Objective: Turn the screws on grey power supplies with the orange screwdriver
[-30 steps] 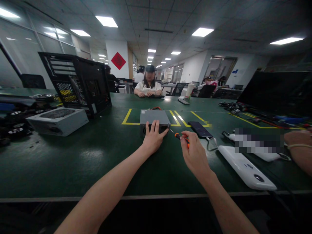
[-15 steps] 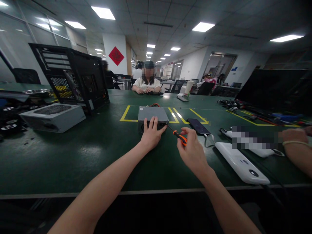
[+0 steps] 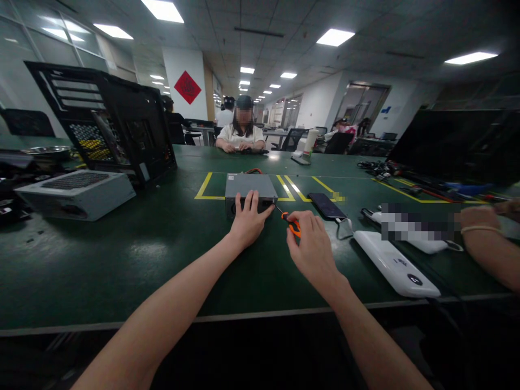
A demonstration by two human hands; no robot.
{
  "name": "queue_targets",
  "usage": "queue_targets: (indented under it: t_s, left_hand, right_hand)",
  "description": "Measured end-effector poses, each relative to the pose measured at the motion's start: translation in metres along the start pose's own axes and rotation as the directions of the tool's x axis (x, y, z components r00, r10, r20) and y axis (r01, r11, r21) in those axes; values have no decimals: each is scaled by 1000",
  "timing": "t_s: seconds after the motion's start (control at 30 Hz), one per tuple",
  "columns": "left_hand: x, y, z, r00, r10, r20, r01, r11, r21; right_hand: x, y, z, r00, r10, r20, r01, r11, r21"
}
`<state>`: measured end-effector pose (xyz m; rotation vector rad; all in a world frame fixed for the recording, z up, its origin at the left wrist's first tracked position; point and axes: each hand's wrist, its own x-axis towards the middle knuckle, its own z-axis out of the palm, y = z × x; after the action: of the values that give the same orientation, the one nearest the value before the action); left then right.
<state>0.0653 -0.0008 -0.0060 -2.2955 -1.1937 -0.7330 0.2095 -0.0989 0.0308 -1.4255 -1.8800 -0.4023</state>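
A grey computer power supply (image 3: 251, 183) lies on the green table in front of me, with orange-red wires (image 3: 255, 171) behind it. My left hand (image 3: 248, 221) rests against its front and top edge, fingers spread and thumb stretched toward the right front corner. In my right hand (image 3: 311, 241) is a screwdriver with an orange and black handle (image 3: 293, 223), the fingers closed round it. Its thin shaft points up and left to the right front corner of the power supply, near my left thumb. Whether the tip sits on a screw is too small to tell.
Left stand a black computer case (image 3: 138, 130) and another power supply (image 3: 77, 195). Right of my hands lie a phone (image 3: 325, 206) with a cable and white devices (image 3: 396, 264). A person's hand (image 3: 481, 219) is at far right; another person (image 3: 242, 135) sits opposite.
The camera view has shifted slightly. My right hand has turned a little about the screwdriver handle, its fingers now covering more of it. My left hand stays on the power supply.
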Motion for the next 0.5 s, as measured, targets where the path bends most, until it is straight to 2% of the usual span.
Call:
queue_targets:
  t_s: [0.07, 0.2, 0.27, 0.43, 0.5]
  left_hand:
    - [0, 0, 0, 1000, 0, 5, 0, 1000, -1]
    - [1, 0, 1, 1000, -3, 4, 3, 1000, -5]
    - [0, -1, 1, 1000, 1, -3, -1, 1000, -3]
    - [0, -1, 2, 1000, 5, -11, -5, 1000, 2]
    - [1, 0, 3, 1000, -3, -8, 3, 1000, -1]
  right_hand:
    - [1, 1, 0, 1000, -14, -11, 14, 1000, 18]
    - [3, 1, 0, 989, 137, -62, -135, 990, 37]
    - [3, 0, 1, 985, 164, -53, -161, 985, 60]
    - [-1, 0, 4, 1000, 22, 9, -23, 995, 95]
    - [-1, 2, 5, 1000, 27, -8, -26, 997, 73]
